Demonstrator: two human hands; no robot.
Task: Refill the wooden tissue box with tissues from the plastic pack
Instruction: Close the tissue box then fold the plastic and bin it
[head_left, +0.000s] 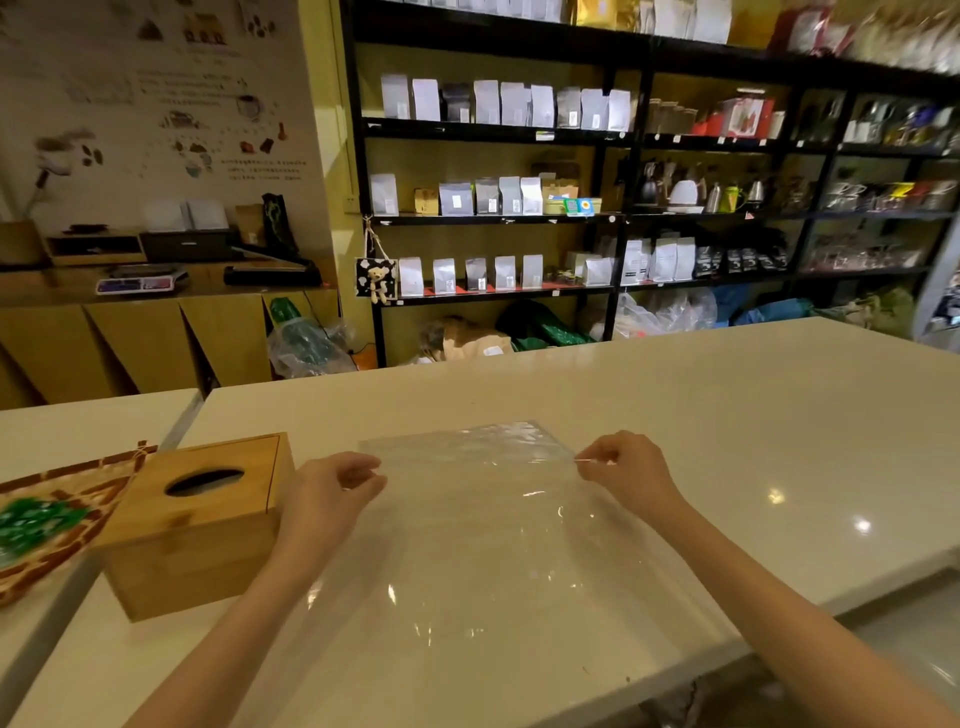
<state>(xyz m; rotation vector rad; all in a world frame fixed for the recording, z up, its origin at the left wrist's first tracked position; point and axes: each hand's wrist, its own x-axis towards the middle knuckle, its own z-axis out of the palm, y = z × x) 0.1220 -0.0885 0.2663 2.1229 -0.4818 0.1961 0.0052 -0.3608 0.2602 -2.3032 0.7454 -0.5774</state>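
Note:
The wooden tissue box stands on the white counter at the left, lid closed, with a dark oval slot on top; no tissue shows through the slot. A clear, flat plastic pack lies spread on the counter to the right of the box and looks empty. My left hand pinches its left edge, just beside the box. My right hand pinches its right edge near the far corner. The film is stretched between both hands. No tissues are visible.
A giraffe-patterned packet with a green print lies on the neighbouring table at the far left. The counter's front edge runs diagonally at the lower right. Black shelves of bags and kettles stand behind the counter.

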